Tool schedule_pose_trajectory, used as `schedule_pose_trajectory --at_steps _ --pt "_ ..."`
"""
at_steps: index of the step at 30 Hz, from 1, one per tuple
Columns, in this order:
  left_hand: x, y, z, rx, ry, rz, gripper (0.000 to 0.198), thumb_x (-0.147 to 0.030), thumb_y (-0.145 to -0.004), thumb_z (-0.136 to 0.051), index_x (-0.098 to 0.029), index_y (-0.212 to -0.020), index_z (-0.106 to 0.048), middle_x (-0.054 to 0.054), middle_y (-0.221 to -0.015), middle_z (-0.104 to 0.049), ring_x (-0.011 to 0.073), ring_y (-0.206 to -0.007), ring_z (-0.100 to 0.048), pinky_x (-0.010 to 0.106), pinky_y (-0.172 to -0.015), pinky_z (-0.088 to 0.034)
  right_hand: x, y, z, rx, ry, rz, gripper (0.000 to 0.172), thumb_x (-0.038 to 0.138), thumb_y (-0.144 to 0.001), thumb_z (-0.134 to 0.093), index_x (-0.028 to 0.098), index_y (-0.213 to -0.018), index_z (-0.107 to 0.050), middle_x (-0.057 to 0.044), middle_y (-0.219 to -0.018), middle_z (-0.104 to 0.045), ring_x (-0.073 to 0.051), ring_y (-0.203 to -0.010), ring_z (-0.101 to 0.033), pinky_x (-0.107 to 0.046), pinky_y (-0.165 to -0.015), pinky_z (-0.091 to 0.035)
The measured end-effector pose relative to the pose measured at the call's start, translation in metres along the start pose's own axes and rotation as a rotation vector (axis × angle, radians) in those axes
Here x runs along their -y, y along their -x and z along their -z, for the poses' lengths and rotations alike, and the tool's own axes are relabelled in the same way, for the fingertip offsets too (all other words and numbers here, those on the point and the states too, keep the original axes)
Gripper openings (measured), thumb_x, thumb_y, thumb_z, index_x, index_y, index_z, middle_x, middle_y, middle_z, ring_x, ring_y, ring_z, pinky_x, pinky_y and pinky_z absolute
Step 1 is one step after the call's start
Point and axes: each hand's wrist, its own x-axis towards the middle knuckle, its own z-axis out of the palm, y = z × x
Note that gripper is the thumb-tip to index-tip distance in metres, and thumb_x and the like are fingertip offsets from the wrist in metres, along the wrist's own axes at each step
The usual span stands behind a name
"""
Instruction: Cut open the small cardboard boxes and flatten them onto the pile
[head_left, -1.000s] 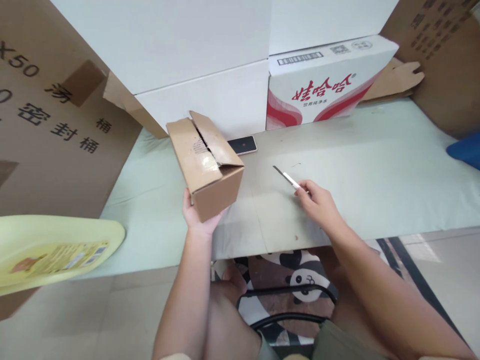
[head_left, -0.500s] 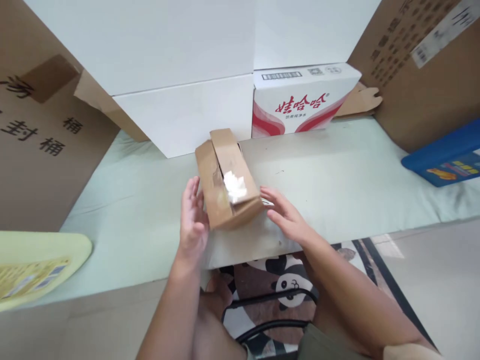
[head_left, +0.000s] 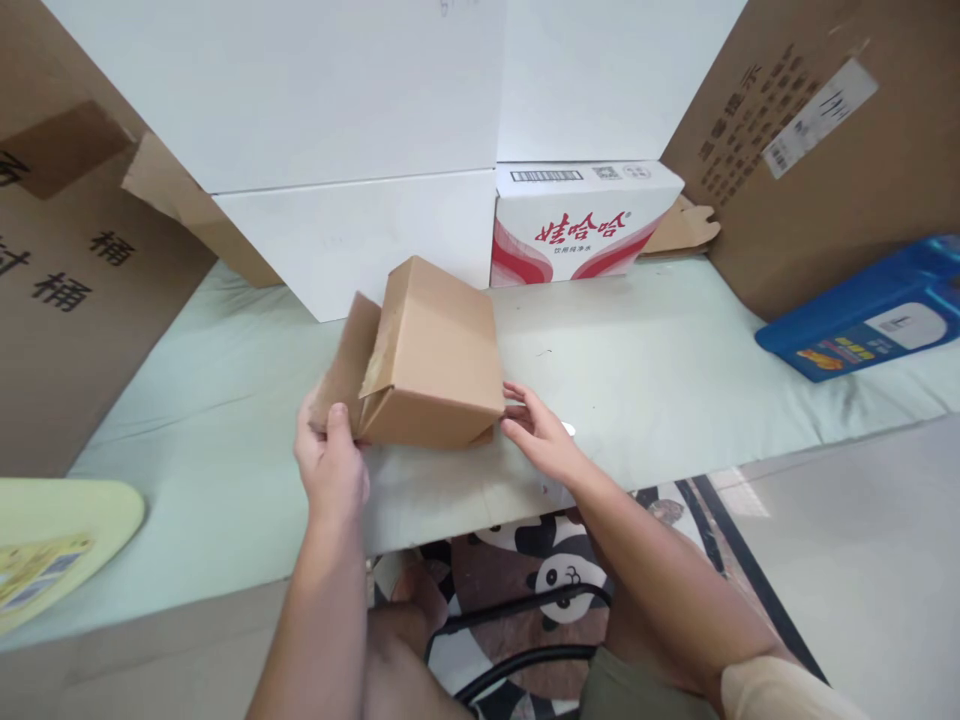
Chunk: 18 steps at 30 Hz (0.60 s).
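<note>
A small brown cardboard box [head_left: 446, 345] is tipped on its side on the pale green cloth, one flap standing out to the left. My left hand [head_left: 330, 450] pinches that flap, thumb on top and fingers behind it. At the box's lower right corner is my right hand [head_left: 536, 430], its fingers slightly spread and the fingertips at the box edge. A small white piece [head_left: 568, 429] lies partly hidden behind my right hand.
Large white boxes [head_left: 360, 240] and a red-and-white carton [head_left: 581, 235] stand behind. Big brown cartons [head_left: 75, 300] flank both sides. A blue bottle [head_left: 862, 320] lies right, a pale yellow-green container [head_left: 67, 540] left. The green cloth's [head_left: 637, 360] front edge runs above a panda-patterned mat [head_left: 510, 570].
The small box has been turned, so a plain side faces up and its flap sticks out left. My left hand has closed on the flap. The view has shifted slightly.
</note>
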Motion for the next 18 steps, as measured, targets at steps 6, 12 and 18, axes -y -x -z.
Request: schedule_pose_trajectory --at_steps 6,12,18 --pt "0.009 -0.008 0.002 -0.012 -0.149 0.133 0.065 -0.014 -0.065 -0.085 -0.03 -0.125 -0.063 0.003 -0.097 -0.07 0.0162 -0.069 -0.067 0.022 -0.049 -0.053 -0.002 0.0 0.003 -0.049 0.045 0.102 0.073 0.055 -0.09 -0.063 0.028 -0.152 -0.037 -0.013 -0.15 -0.052 -0.028 -0.144 -0.046 -0.051 -0.123 -0.034" --pt "0.032 -0.009 0.006 0.073 -0.148 0.192 0.025 -0.029 -0.068 -0.085 -0.023 -0.091 -0.075 0.011 -0.125 -0.068 0.0298 -0.124 -0.061 0.038 -0.098 -0.056 -0.004 0.002 0.011 -0.071 0.161 0.163 0.079 0.054 -0.089 -0.064 0.031 -0.157 -0.029 -0.011 -0.164 -0.035 -0.029 -0.153 -0.032 -0.051 -0.126 -0.027" --pt "0.03 0.008 0.007 0.265 0.021 0.318 0.051 -0.038 -0.054 -0.088 -0.022 -0.1 -0.072 0.009 -0.108 -0.075 0.0354 -0.123 -0.063 0.049 -0.109 -0.048 0.002 0.007 0.021 -0.106 0.055 0.151 0.087 0.051 -0.087 -0.068 0.031 -0.157 -0.021 -0.014 -0.163 -0.032 -0.031 -0.148 -0.039 -0.054 -0.122 -0.035"
